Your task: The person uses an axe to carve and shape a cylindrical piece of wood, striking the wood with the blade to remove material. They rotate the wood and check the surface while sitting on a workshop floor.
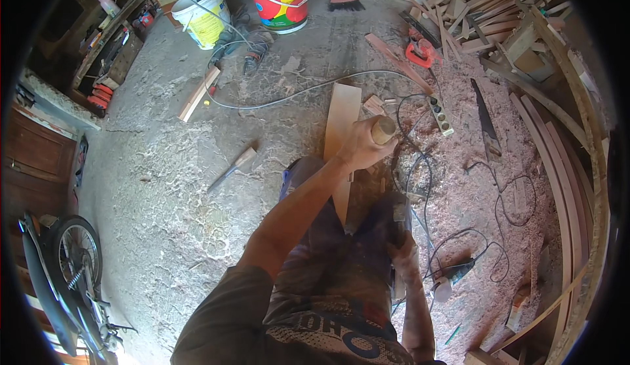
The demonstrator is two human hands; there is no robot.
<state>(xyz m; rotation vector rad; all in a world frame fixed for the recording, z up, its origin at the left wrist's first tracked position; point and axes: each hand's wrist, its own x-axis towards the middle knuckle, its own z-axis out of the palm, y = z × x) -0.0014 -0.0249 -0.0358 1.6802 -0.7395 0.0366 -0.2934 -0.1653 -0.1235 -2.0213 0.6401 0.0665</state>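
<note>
Head: left hand (363, 147) at edge of plank (342, 106)

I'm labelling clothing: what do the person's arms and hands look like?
The left hand and right hand are ungloved, and both forearms bare. A short, dark grey sleeve shows on the left; any right sleeve is out of view.

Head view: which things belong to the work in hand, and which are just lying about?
Likely in use:
round-ended wooden piece, in the left hand
blurred hammer-like tool, in the right hand
pale board

Likely lying about:
saw
broom
motorcycle
colourful bucket
</note>
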